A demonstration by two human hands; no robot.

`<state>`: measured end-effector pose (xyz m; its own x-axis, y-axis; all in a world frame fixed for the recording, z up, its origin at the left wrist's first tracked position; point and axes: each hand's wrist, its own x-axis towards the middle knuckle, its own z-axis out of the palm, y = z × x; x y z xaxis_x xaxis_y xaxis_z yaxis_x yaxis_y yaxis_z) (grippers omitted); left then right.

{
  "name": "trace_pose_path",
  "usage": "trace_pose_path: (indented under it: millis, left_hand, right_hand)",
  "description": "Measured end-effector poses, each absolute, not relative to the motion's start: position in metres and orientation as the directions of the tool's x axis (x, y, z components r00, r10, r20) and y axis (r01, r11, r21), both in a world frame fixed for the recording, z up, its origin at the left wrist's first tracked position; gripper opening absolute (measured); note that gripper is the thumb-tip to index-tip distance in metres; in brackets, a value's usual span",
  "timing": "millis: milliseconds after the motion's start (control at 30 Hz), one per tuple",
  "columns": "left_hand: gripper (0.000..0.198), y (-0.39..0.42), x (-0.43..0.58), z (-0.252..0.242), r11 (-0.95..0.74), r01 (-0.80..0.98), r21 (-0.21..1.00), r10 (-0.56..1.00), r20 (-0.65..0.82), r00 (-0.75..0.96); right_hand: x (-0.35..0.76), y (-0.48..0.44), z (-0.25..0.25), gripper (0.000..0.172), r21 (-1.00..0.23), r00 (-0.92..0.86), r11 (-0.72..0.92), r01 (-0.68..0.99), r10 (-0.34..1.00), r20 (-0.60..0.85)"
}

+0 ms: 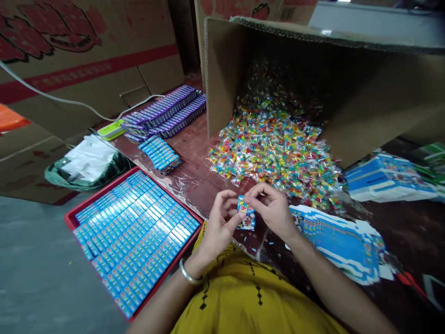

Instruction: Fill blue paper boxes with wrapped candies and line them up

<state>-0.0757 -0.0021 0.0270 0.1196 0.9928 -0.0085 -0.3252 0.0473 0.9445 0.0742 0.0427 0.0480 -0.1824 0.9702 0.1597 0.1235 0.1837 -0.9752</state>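
Just in front of my body, at the table's near edge, I hold a small blue printed candy box [246, 219] upright. My left hand [224, 218] grips it from the left, thumb across its front. The fingers of my right hand [269, 206] are pinched at the box's top edge. Whether the top flap is folded in cannot be made out. Right behind my hands lies a big heap of small clear packets of colourful candies [274, 153], spilling from a cardboard carton [222, 79] on its side. Flat blue box blanks [340, 241] lie fanned beside my right forearm.
Left, a red tray [167, 273] holds rows of blue boxes [135, 232]. Blue boxes [160, 153] and purple boxes [167, 111] stand behind it. A green bag [62, 178] of white pieces is far left. More blue blanks [385, 178] stack at right.
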Motion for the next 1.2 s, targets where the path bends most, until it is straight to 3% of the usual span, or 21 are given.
trace_pose_path:
  millis: [133,300,467,567,667,700,867,967,1067,1133,1200]
  left_hand:
    - [0.038,-0.003,-0.079,0.027,-0.029,-0.173,0.985,0.993,0.048,0.107]
    - [0.048,-0.003,-0.083,0.029,-0.039,-0.107,0.994,0.979,0.059,0.196]
    - [0.045,-0.004,-0.087,0.034,-0.001,-0.084,0.996,0.978,0.018,0.207]
    - [0.037,-0.001,-0.090,0.033,0.025,-0.152,0.988,0.989,-0.003,0.149]
    - [0.038,0.005,-0.092,0.029,0.052,-0.268,0.962,0.993,-0.021,0.118]
    - [0.039,0.007,-0.092,0.027,0.063,-0.296,0.953,0.992,-0.029,0.119]
    - [0.046,0.012,-0.093,0.018,0.137,-0.282,0.949,0.990,-0.120,0.076]
    - [0.032,0.020,-0.107,0.013,0.119,-0.098,0.988,0.992,-0.112,0.065]
    - [0.024,0.038,-0.141,0.012,-0.024,0.314,0.949,0.993,0.059,-0.101]
    - [0.019,0.053,-0.170,0.015,-0.050,0.678,0.733,0.931,0.281,-0.235]
    - [0.019,0.069,-0.199,0.017,0.028,0.870,0.493,0.885,0.392,-0.251]
  right_hand:
    - [0.080,0.053,0.055,0.024,-0.992,-0.226,0.008,0.124,0.974,-0.020]
    - [0.086,0.063,0.057,0.024,-0.989,-0.280,-0.038,0.141,0.957,-0.077]
    - [0.083,0.053,0.055,0.021,-0.947,-0.245,0.203,0.251,0.959,0.141]
    - [0.084,0.041,0.057,0.019,-0.893,-0.358,0.303,0.333,0.917,0.177]
    - [0.088,0.033,0.058,0.077,-0.772,-0.536,0.443,0.456,0.829,0.159]
    - [0.089,0.032,0.057,0.087,-0.712,-0.567,0.500,0.493,0.806,0.173]
    - [0.079,0.034,0.038,0.075,-0.528,-0.531,0.624,0.576,0.776,0.339]
    - [0.070,0.037,0.029,0.088,-0.489,-0.519,0.626,0.608,0.779,0.352]
    - [0.082,0.041,0.028,0.099,-0.438,-0.545,0.609,0.662,0.791,0.277]
    - [0.108,0.043,0.030,0.076,-0.393,-0.516,0.572,0.720,0.820,0.248]
    - [0.145,0.041,0.032,0.050,-0.358,-0.365,0.479,0.802,0.866,0.340]
